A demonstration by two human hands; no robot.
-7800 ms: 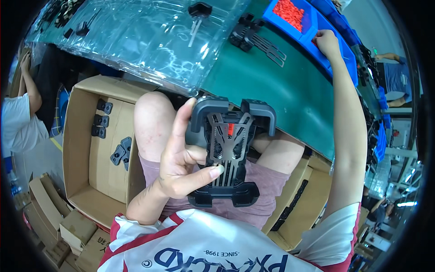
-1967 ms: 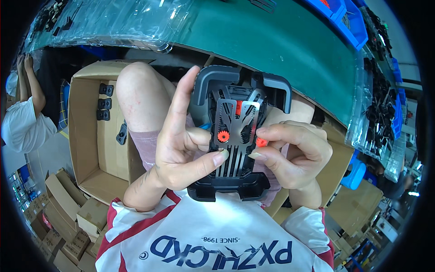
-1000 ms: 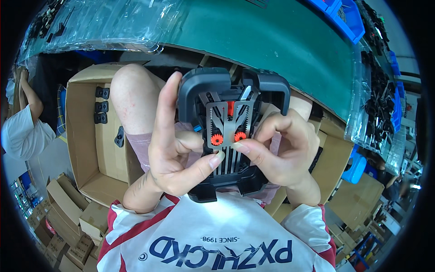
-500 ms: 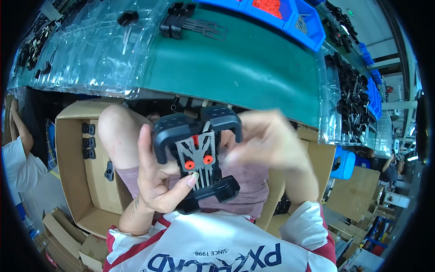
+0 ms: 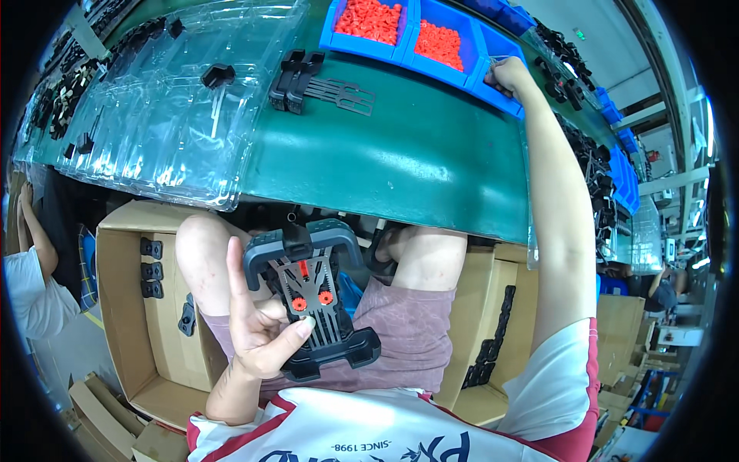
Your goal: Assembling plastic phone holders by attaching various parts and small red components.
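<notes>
My left hand (image 5: pixel 269 343) holds a black clamp-type holder, like a phone mount (image 5: pixel 339 344), above my lap, with the thumb pressed on its lower front. The mount has a grey metal plate (image 5: pixel 311 279) with slots. Two small red gears (image 5: pixel 326 298) sit on the plate, and a red piece (image 5: pixel 304 269) shows above them. Far out to the right, my right hand (image 5: pixel 508 75) is at the end compartment of a blue bin (image 5: pixel 499 98). Its fingers are curled together; what they hold, if anything, is hidden.
Two other bin compartments hold red gears (image 5: pixel 439 45). On the green table (image 5: pixel 385 165) lies a black clamp part (image 5: pixel 289 83) with flat metal strips (image 5: pixel 346 94). Clear plastic trays (image 5: pixel 162 146) cover the left. Cardboard boxes (image 5: pixel 173 339) with black parts flank my legs.
My right hand has moved from beside the mount up and right to the bin's end compartment. The mount in my left hand has shifted slightly down and left.
</notes>
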